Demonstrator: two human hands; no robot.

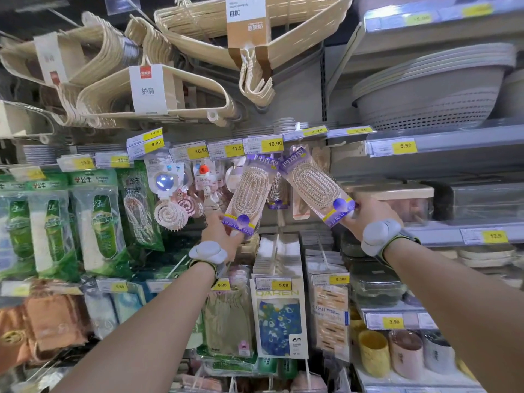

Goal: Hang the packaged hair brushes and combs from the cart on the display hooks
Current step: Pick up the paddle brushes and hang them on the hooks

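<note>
**Two brushes heading for one crowded spot**

The main risk is lying at the top ends of the packs. The left brush is leaning right and the right brush is leaning left, so their purple header cards are nearly meeting just under the 10.90 tag. The hooks themselves are hiding behind the tags and packs, so the person is likely aiming partly blind. A hang hole could miss its hook, or one header could catch on the other. Each pack is being held only at its bottom end, far from the hole, so a small twist of the wrist is swinging the top widely. That could knock the hung brush showing between them, or push a tag askew. A pack let go before it is seated would probably be dropping onto the goods below.

Both arms are reaching up and forward, the forearms converging toward the middle of the display, each wearing a white band at the wrist. The left grip is pinching the lower end of the left brush, fingertips curling over the front of the pack. The right grip is closing around the lower end of the right brush, the back of the hand facing the camera. Both brushes are being held up against the display, just below the tag row; whether either is already on a hook cannot be told. The cart is not showing.
</note>
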